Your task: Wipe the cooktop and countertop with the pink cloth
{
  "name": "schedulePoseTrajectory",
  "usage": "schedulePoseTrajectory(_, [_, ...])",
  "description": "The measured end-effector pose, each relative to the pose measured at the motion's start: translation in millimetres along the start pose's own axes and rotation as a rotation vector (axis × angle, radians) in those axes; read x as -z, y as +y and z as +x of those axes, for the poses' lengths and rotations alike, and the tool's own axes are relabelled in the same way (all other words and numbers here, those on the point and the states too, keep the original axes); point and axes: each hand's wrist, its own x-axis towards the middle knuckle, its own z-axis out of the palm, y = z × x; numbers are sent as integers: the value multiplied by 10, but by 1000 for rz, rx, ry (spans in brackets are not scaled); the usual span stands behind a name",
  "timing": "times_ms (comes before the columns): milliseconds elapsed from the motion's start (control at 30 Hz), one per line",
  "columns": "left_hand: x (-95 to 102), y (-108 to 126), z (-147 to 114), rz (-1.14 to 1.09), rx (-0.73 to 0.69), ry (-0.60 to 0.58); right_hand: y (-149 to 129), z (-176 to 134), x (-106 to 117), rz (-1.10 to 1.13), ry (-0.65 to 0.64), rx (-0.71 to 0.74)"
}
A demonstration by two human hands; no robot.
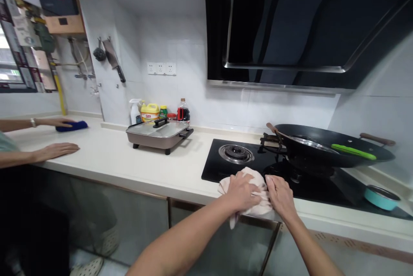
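Note:
A crumpled pale pink cloth (256, 177) lies over the front edge of the black gas cooktop (211, 168), with one corner hanging below the counter edge. My left hand (242, 192) presses down on it, fingers bent into its folds. Just to the right, my right hand (281, 194) rests against the cloth's side at the cooktop's front edge, fingers extended and partly hidden behind the back of the hand. Behind the cloth is the left burner (236, 154), with no pan on it.
A large wok (355, 147) with a green-handled utensil (353, 151) sits on the right burner. A turquoise bowl (381, 197) stands at the right. Leftward are an electric pan (158, 136), several bottles and another person's hands, one on a blue cloth (72, 126). A range hood (284, 31) hangs above.

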Motion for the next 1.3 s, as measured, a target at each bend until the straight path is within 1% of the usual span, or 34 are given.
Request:
schedulePoseTrajectory(100, [239, -288, -147, 4, 102, -27, 13, 6, -2, -55, -43, 6])
schedulePoseTrajectory(167, [410, -536, -318, 26, 160, -27, 9, 2, -3, -89, -71, 23])
schedulePoseTrajectory(267, [651, -958, -690, 98, 270, 5, -7, -15, -13, -145, -108, 65])
schedulePoseTrajectory(333, [817, -1234, -956, 160, 371, 10, -12, -27, -30, -158, -125, 94])
schedulePoseTrajectory(400, [982, -1460, -1176, 244, 479, 12, 4, -30, -53, -145, -133, 107])
schedulePoseTrajectory(467, [1123, -1610, -1318, 297, 559, -15, 53, -20, -68, -115, -145, 114])
schedulePoseTrajectory(500, [1176, -1654, -1355, 302, 577, -44, 93, -12, -68, -103, -155, 121])
schedulePoseTrajectory(567, [1228, -1691, -1370, 284, 563, -117, 199, 10, -45, -84, -200, 160])
schedulePoseTrajectory(633, [1208, -1688, -1316, 276, 521, -156, 323, 28, 3, -75, -269, 229])
schedulePoseTrajectory(700, [1128, -1685, -1209, 279, 487, -163, 430, 32, 59, -70, -327, 296])
schedulePoseTrajectory(733, [1074, -1692, -1139, 278, 471, -160, 467, 27, 82, -74, -335, 315])
schedulePoseTrajectory(833, [912, -1771, -884, 258, 431, -134, 501, -19, 119, -106, -288, 316])
schedulePoseTrajectory(933, [796, -1925, -586, 234, 417, -120, 479, -83, 125, -130, -234, 321])
schedulePoseTrajectory(1033, [731, -2116, -272, 223, 412, -116, 489, -125, 122, -135, -199, 347])
schedulePoseTrajectory(1167, [676, -2354, 161, 192, 421, -99, 570, -139, 121, -142, -142, 362])
schedulePoseTrajectory(1233, [645, -2456, 378, 182, 448, -84, 618, -135, 132, -154, -150, 369])
schedulePoseTrajectory(1300, [607, -2553, 585, 176, 486, -67, 658, -130, 152, -172, -185, 389])
